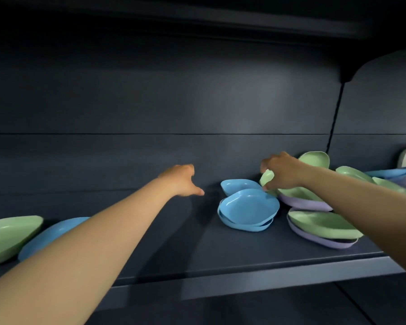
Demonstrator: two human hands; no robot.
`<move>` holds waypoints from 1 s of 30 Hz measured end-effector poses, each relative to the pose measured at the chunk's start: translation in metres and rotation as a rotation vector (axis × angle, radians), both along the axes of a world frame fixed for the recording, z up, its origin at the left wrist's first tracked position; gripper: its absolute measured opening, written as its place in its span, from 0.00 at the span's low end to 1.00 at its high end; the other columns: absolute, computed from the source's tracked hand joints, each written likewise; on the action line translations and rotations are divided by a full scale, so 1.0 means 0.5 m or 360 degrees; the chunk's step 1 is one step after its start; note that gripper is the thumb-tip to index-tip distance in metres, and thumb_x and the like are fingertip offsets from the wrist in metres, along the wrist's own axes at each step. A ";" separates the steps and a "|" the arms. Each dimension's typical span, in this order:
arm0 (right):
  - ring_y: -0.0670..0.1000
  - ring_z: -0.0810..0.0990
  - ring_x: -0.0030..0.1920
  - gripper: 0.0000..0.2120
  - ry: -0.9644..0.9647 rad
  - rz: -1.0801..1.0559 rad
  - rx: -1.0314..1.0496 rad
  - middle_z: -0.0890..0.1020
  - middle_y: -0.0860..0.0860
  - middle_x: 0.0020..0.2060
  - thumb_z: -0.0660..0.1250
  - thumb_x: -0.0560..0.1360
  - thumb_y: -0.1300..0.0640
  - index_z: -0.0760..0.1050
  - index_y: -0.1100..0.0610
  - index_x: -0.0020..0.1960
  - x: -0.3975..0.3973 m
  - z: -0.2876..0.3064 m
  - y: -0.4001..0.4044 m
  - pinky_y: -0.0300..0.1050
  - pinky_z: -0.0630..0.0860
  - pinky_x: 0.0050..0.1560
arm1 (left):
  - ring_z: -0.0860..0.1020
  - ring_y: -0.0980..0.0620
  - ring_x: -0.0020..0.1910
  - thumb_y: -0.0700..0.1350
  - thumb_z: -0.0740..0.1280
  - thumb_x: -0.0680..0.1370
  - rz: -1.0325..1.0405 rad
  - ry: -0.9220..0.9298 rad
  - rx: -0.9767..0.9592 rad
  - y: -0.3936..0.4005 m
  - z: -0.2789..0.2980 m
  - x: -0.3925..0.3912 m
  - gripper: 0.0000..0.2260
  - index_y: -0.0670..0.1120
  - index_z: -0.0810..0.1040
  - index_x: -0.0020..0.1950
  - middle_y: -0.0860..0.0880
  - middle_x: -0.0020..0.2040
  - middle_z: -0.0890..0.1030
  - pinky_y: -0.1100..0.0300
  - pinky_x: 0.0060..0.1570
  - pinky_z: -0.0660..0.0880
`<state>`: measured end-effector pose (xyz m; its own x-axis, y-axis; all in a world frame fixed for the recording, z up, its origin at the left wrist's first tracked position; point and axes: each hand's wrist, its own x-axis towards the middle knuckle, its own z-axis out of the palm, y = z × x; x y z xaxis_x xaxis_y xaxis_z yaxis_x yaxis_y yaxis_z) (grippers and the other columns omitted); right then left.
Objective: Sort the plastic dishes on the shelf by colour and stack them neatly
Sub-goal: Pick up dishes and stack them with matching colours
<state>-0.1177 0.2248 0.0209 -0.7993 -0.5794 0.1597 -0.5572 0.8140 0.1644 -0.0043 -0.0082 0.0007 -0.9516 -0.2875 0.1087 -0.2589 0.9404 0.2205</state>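
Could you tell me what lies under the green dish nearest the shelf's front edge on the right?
The green dish sits on a purple dish; a dark gap shows between them, its contents hidden.

Both arms outstretched; left hand empty, thumb splayed; right hand fingers curled, pinching.

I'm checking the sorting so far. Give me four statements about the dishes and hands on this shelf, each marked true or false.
1. The right hand has its grip on a green dish. True.
2. The left hand holds a blue dish. False: it holds nothing.
3. The blue stack in the middle is all one colour. True.
4. The nearest green dish lies on a blue one. False: it lies on a purple dish.
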 end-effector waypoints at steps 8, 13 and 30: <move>0.50 0.73 0.57 0.28 -0.0519 0.0214 0.0018 0.72 0.49 0.60 0.72 0.70 0.45 0.69 0.53 0.66 -0.104 -0.035 -0.016 0.41 0.69 0.56 | 0.78 0.50 0.49 0.58 0.70 0.72 0.0170 -0.0111 0.0854 0.039 -0.063 -0.059 0.24 0.46 0.73 0.61 0.47 0.55 0.78 0.60 0.47 0.75; 0.51 0.78 0.46 0.30 -0.0709 0.0162 0.0127 0.77 0.53 0.57 0.74 0.68 0.45 0.71 0.57 0.65 -0.142 -0.062 -0.062 0.40 0.71 0.42 | 0.80 0.52 0.36 0.49 0.74 0.71 0.0219 -0.0274 0.1391 0.049 -0.113 -0.074 0.18 0.43 0.75 0.55 0.45 0.46 0.80 0.63 0.39 0.79; 0.47 0.71 0.30 0.13 -0.0838 0.0153 -0.0060 0.74 0.50 0.34 0.76 0.67 0.57 0.78 0.60 0.48 -0.191 -0.081 -0.047 0.37 0.66 0.31 | 0.81 0.54 0.29 0.31 0.71 0.72 0.0373 -0.0142 0.1841 0.076 -0.146 -0.097 0.04 0.38 0.79 0.41 0.45 0.33 0.82 0.66 0.29 0.77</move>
